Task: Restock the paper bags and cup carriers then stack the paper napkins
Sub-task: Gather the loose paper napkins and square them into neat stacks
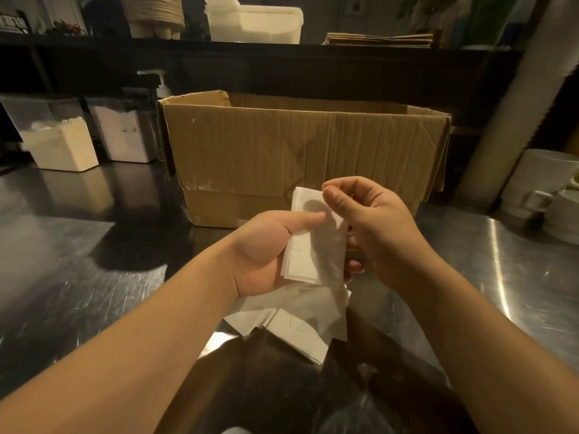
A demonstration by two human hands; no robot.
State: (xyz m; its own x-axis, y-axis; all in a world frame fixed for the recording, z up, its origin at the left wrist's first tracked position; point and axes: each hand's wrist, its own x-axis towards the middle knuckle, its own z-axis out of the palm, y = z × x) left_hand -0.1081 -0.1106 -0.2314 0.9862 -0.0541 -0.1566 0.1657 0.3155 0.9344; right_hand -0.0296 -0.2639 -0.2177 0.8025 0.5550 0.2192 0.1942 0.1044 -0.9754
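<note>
Left hand [266,249] gripped a napkin stack [313,242], thumb across its top. Right hand [376,227] fingers curled at the stack's right edge, apparently pinching it.

An open cardboard box [300,155] stands on the steel table [78,245]. Two clear containers of white powder [59,145] sit left of it, white cups [545,183] right.

Dim, warm light; glare streaks the counter [517,261].
</note>
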